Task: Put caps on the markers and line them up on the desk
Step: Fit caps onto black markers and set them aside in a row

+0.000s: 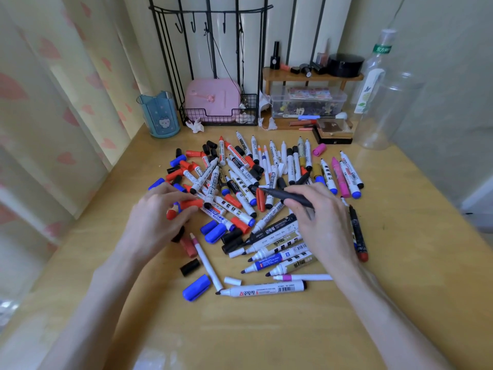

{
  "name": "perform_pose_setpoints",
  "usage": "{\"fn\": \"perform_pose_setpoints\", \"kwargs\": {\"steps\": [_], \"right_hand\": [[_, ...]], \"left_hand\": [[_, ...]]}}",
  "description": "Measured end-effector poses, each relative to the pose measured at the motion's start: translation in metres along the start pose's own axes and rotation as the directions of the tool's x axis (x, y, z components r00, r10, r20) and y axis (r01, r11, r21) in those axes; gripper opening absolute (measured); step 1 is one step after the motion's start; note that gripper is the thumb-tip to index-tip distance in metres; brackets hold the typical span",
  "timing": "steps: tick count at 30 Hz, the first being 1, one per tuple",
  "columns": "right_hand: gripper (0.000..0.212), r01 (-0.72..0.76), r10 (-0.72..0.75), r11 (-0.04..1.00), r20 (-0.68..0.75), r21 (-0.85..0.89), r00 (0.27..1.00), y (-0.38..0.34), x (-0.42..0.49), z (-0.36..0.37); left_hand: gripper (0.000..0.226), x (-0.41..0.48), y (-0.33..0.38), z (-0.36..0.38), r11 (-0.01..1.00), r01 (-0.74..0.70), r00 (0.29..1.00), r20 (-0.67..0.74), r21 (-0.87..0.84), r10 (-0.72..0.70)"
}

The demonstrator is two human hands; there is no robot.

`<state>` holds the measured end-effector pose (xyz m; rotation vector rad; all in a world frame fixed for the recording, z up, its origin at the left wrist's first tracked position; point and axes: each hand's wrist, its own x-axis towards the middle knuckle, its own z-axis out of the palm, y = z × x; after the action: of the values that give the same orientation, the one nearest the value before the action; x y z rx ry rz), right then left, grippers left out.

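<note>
A heap of uncapped markers (240,182) and loose red, blue and black caps covers the middle of the wooden desk (266,329). My right hand (317,217) grips a slim black marker (282,194) whose bare tip points left over the heap. My left hand (157,220) reaches into the heap's left side, its fingertips pinching a red cap (190,203). A long white marker (264,288) with a black tip lies nearest me, with a blue cap (196,287) and a black cap (190,267) to its left.
A blue cup (160,114) stands at the back left, beside a black wire rack (218,113) holding a pink case. At the back right are a wooden shelf (312,76), a clear box (306,102) and clear plastic bottles (384,102).
</note>
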<state>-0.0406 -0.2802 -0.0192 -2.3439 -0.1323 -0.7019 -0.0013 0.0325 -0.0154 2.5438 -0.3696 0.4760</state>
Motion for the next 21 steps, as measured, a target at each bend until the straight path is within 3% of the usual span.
{"fn": "perform_pose_setpoints", "kwargs": {"steps": [10,14,17,21], "right_hand": [[0.02,-0.021,0.02,0.999,-0.025,-0.041,0.999,-0.003,-0.003,0.002],[0.022,-0.017,0.017,0.998,-0.017,-0.052,1.0,-0.005,-0.004,0.004],[0.025,-0.021,0.021,0.998,0.001,-0.066,1.0,-0.006,-0.005,0.007],[0.024,-0.024,0.026,0.997,0.03,-0.067,0.999,-0.007,-0.007,0.009]], "left_hand": [[0.021,-0.005,-0.003,0.002,0.999,-0.024,0.993,0.119,0.024,0.021],[0.018,-0.002,-0.004,0.006,1.0,0.014,0.998,0.06,-0.004,-0.014],[0.033,0.008,-0.004,0.016,0.998,0.012,1.0,-0.01,0.058,-0.011],[0.044,0.02,0.008,0.031,0.995,0.014,0.995,0.101,0.103,-0.024]]}}
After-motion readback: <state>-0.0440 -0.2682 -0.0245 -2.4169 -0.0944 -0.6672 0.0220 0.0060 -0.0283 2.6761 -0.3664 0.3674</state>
